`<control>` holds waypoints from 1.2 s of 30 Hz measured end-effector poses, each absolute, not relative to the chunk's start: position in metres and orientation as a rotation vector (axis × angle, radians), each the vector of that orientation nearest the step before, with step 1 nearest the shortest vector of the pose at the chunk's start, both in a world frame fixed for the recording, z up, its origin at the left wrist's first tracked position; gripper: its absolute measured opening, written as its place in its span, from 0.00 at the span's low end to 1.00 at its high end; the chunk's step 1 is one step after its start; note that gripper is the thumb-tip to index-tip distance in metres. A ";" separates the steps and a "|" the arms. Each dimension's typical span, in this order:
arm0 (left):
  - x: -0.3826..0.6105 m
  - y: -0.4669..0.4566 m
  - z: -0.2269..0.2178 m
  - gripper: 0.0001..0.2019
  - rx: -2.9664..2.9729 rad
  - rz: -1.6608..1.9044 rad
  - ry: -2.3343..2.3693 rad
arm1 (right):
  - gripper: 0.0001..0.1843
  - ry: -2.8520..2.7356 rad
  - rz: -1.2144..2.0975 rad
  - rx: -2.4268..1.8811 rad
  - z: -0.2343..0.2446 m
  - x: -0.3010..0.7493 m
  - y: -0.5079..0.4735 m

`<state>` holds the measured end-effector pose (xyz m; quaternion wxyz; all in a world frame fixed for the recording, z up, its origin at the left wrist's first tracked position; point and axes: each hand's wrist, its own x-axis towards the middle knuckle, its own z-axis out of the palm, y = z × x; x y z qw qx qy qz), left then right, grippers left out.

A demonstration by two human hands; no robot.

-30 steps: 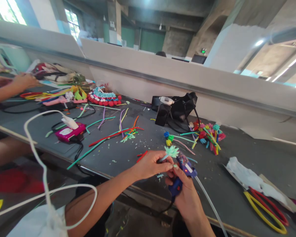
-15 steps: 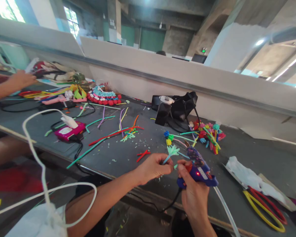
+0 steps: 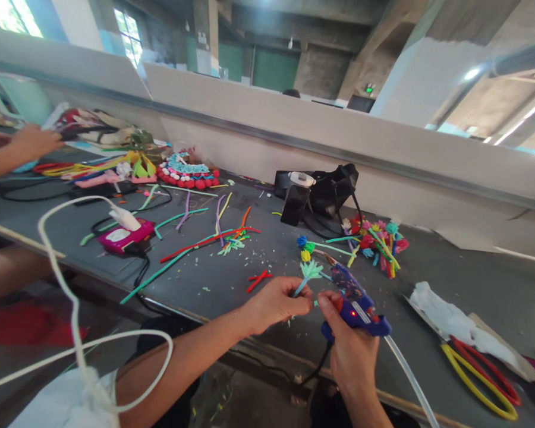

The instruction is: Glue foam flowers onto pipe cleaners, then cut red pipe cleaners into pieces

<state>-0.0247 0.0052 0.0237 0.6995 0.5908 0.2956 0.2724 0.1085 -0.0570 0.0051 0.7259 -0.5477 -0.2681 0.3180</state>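
Fingers of the left hand are closed on the light blue stem of a pale green flower, which is held just left of the glue gun and tilts toward it. The right hand wraps round the gun, whose red light is lit and whose nozzle points away from the person. Its thumb and forefinger also seem to pinch a small green piece, though that is too small and blurred to be sure of. Beyond the gun, a blue, a green and a yellow bloom lie on the surface; farther off to its right is a mixed bunch of flowers, and to its left are crossed red pieces. Judging by the pairing of gun and flower, a gluing step is in hand, with the two parts apart. The next move likely calls for bringing piece and stem together accurately, fingertips clear of the nozzle.
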 end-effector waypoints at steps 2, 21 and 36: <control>-0.025 0.006 0.022 0.05 1.302 0.603 0.672 | 0.14 -0.594 0.690 -1.215 0.004 0.109 -0.057; -0.023 0.002 0.028 0.13 1.064 0.487 0.645 | 0.12 -0.757 0.376 -1.290 0.010 0.116 -0.057; -0.020 -0.001 0.025 0.14 1.301 0.495 0.816 | 0.14 -1.076 0.054 -1.533 0.008 0.116 -0.058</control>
